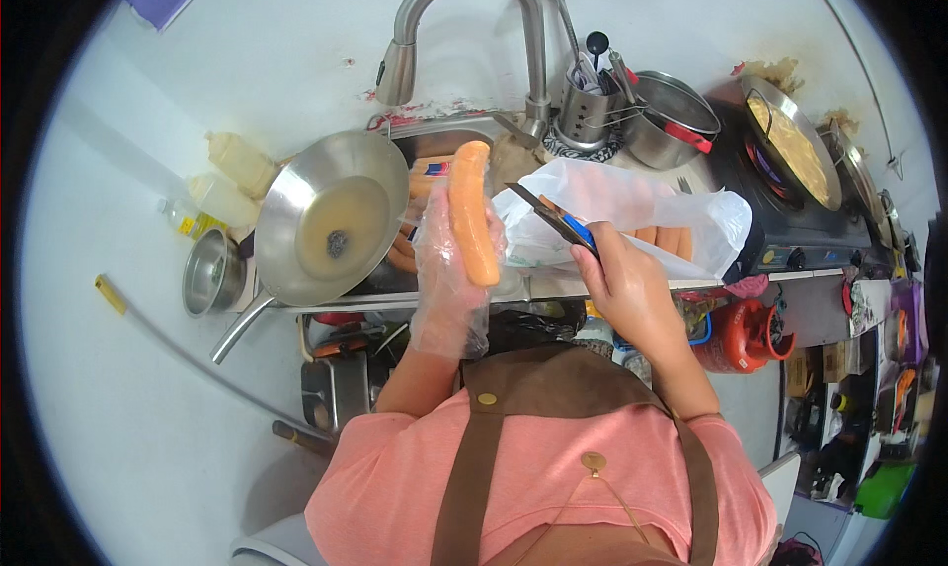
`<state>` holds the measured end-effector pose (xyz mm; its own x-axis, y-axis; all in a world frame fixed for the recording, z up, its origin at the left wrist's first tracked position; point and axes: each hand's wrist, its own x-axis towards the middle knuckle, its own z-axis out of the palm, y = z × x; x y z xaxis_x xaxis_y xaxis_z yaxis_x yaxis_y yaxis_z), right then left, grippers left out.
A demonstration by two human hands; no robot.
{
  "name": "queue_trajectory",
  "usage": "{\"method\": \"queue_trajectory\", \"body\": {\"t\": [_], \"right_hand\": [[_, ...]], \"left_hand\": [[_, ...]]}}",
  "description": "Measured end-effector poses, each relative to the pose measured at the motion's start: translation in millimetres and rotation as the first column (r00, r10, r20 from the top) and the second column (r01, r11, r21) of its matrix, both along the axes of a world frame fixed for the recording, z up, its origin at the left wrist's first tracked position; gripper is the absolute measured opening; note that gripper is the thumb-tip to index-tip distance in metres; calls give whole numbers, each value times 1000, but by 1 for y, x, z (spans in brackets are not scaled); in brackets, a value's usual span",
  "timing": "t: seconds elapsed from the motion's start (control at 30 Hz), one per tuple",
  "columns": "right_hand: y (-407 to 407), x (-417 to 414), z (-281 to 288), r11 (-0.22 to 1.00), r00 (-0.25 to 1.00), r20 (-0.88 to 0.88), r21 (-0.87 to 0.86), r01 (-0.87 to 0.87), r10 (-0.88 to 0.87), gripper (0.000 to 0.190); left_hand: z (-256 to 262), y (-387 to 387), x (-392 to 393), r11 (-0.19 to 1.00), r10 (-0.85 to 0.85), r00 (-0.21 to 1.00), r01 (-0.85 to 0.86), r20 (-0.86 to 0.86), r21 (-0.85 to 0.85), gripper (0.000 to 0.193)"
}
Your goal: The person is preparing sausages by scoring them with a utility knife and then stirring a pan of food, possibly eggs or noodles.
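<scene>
My left hand (438, 244), in a clear plastic glove, holds one thick orange sausage (472, 210) upright over the sink's front. In my bare right hand (633, 288) is a snap-off utility knife (557, 219) with a blue part on its handle. Its dark blade points up and left, apart from the sausage. Behind the knife, a white plastic bag (722, 221) lies along the counter with several sausages (666, 242) showing at its opening. More sausages (404, 251), some under film with printed labels, rest in the metal sink (452, 138), partly hidden by my left hand.
A steel wok (285, 203) with cloudy liquid and a scouring pad (337, 244) sits at the left. The faucet (537, 70) arches above the sink. At right, a gas stove (807, 236) carries a pan of yellowish liquid (789, 147). A red gas cylinder (733, 336) stands below.
</scene>
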<state>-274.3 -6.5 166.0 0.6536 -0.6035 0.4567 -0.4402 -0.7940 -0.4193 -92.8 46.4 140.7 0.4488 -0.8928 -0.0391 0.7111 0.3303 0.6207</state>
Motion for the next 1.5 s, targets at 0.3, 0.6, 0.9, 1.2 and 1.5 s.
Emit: {"method": "queue_trajectory", "body": {"t": [0.3, 0.6, 0.9, 1.2, 1.5], "right_hand": [[2, 18, 3, 990, 996, 61, -128, -57, 65, 19], [4, 9, -2, 989, 997, -27, -131, -73, 70, 16], [6, 1, -4, 992, 998, 4, -106, -66, 67, 17], [12, -4, 4, 995, 994, 59, -54, -88, 92, 17], [12, 1, -2, 985, 992, -39, -122, -123, 120, 19]], "left_hand": [[-7, -4, -8, 999, -23, 1000, 24, -8, 47, 31], [8, 6, -12, 996, 51, 999, -51, 3, 72, 32], [4, 6, -5, 996, -91, 995, 91, 37, 6, 37], [14, 5, 0, 999, -11, 997, 14, 81, -45, 39], [9, 1, -8, 998, -43, 999, 42, 29, 46, 38]]}}
